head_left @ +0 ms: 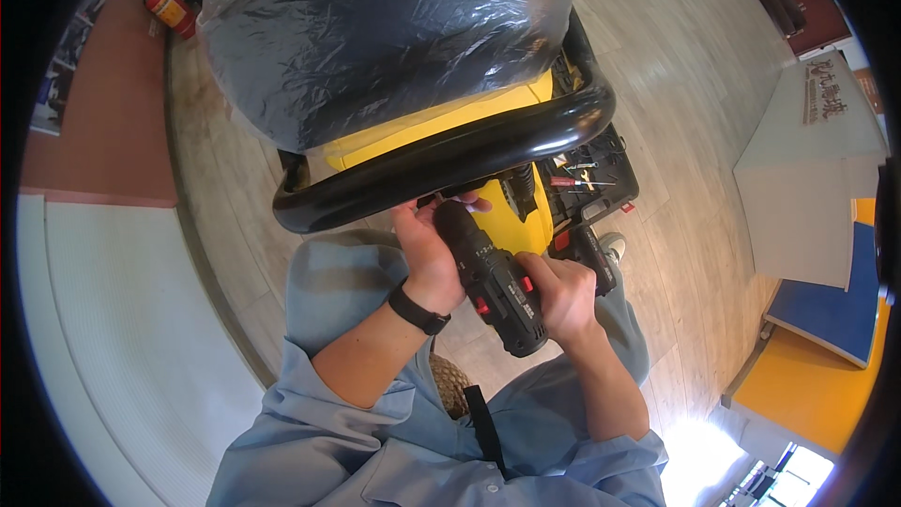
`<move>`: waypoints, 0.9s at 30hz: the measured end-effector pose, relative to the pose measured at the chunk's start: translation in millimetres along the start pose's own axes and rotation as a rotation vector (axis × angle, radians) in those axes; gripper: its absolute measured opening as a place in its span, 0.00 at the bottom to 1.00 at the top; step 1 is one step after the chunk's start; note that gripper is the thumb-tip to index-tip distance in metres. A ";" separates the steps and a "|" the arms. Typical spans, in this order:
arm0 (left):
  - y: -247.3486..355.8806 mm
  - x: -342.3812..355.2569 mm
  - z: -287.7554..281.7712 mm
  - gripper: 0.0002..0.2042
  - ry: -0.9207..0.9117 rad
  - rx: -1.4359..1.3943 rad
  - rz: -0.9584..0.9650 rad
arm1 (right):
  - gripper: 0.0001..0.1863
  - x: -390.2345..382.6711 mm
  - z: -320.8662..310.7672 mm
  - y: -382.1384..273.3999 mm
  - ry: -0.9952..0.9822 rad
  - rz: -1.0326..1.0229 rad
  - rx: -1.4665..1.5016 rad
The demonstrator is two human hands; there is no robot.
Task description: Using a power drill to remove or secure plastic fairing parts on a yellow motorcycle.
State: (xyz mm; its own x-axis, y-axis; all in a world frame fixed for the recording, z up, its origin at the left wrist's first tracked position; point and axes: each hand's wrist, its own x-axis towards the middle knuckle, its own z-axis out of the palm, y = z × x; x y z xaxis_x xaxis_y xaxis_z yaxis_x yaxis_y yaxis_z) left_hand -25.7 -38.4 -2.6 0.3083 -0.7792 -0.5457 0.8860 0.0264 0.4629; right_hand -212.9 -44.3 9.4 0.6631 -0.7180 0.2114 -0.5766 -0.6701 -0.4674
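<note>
A black cordless drill [497,291] with red switches points up and away, toward the underside of a thick black tubular bar [441,155]. My right hand [563,299] is wrapped round the drill's grip. Beside the chuck is my left hand [430,258], a dark band on its wrist; its fingers curl in under the bar, partly behind the drill. Whatever those fingers pinch is too hidden to name. The bar belongs to a yellow machine [526,225], whose top carries a bulky shape wrapped in clear plastic [375,28].
An open black tool case [596,169] holds several small tools, among them a red-handled screwdriver [572,182]. A black block with a red patch [584,253] lies just beyond my right hand. A fire extinguisher [171,9] stands far left, a pale counter [798,178] at right.
</note>
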 end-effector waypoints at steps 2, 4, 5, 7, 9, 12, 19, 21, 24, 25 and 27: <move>1.2 -0.7 0.4 0.32 0.009 0.000 0.004 | 0.15 0.6 0.3 -0.8 -0.003 0.001 -0.003; 0.5 1.1 -2.7 0.30 -0.006 0.009 -0.001 | 0.16 2.4 -1.7 -0.9 -0.005 -0.003 0.000; -0.3 1.5 -3.7 0.28 -0.021 0.017 -0.007 | 0.17 3.2 -3.6 -1.1 -0.009 -0.007 0.001; -0.6 0.8 -4.6 0.25 -0.044 0.024 0.006 | 0.17 5.6 -9.7 -2.2 -0.011 -0.017 -0.011; -0.3 0.6 -6.2 0.22 -0.065 0.033 0.024 | 0.18 5.1 -11.3 0.0 -0.013 -0.029 -0.020; -3.0 0.0 -3.8 0.16 -0.010 0.017 -0.013 | 0.20 -3.8 -16.7 6.0 -0.058 -0.034 -0.034; -0.4 0.7 -2.7 0.11 0.106 0.156 -0.088 | 0.19 -19.1 -22.1 14.3 0.023 0.035 0.031; -1.4 -1.7 -1.1 0.10 0.127 0.204 -0.083 | 0.18 -22.9 -21.4 18.2 0.046 0.057 0.036; -5.8 -5.2 -0.1 0.09 0.155 0.233 -0.050 | 0.17 -23.3 -20.8 16.8 0.084 0.097 0.048; -7.1 -4.1 -1.4 0.09 0.153 0.238 -0.013 | 0.18 -23.5 -18.0 17.9 0.100 0.102 0.032; -9.5 -2.6 -4.9 0.10 0.148 0.245 0.023 | 0.20 -22.2 -15.5 16.3 0.118 0.107 0.016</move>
State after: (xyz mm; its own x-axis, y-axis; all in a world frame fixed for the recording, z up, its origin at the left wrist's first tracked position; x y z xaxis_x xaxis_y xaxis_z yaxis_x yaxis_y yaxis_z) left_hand -33.2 -33.6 -9.0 0.3908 -0.6798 -0.6206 0.7736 -0.1228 0.6216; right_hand -244.4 -42.2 10.4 0.5366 -0.8031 0.2589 -0.6325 -0.5859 -0.5066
